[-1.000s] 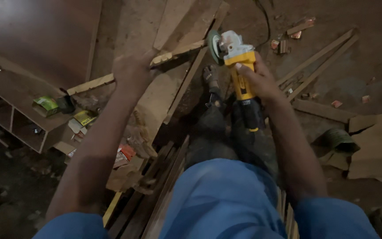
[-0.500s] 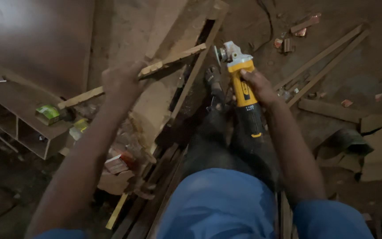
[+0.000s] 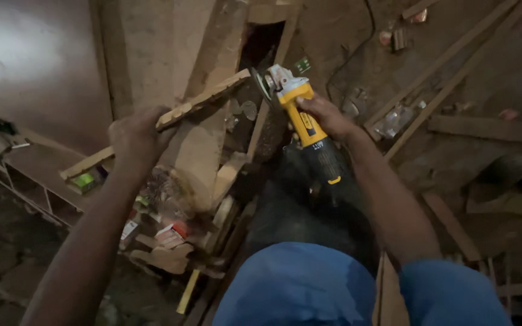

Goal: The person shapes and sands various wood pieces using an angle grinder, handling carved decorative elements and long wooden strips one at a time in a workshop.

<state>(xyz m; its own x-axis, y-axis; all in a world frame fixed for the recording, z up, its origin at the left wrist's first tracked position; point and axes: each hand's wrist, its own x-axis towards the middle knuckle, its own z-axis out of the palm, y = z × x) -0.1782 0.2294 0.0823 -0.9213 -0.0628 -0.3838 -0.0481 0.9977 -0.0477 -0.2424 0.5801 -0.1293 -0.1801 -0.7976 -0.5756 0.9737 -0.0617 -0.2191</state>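
Left hand (image 3: 135, 136) clenched round a wood strip (image 3: 170, 115) held out over floor scrap, right hand (image 3: 327, 115) grasping the yellow grinder (image 3: 303, 118), disc at the strip's far end; I'd brace that strip firmly and feed lightly.

The wooden strip (image 3: 158, 124) in the left hand (image 3: 135, 137) has swung until its far end meets the disc of the yellow angle grinder (image 3: 300, 115), which the right hand (image 3: 327, 118) has brought nearer the left hand.
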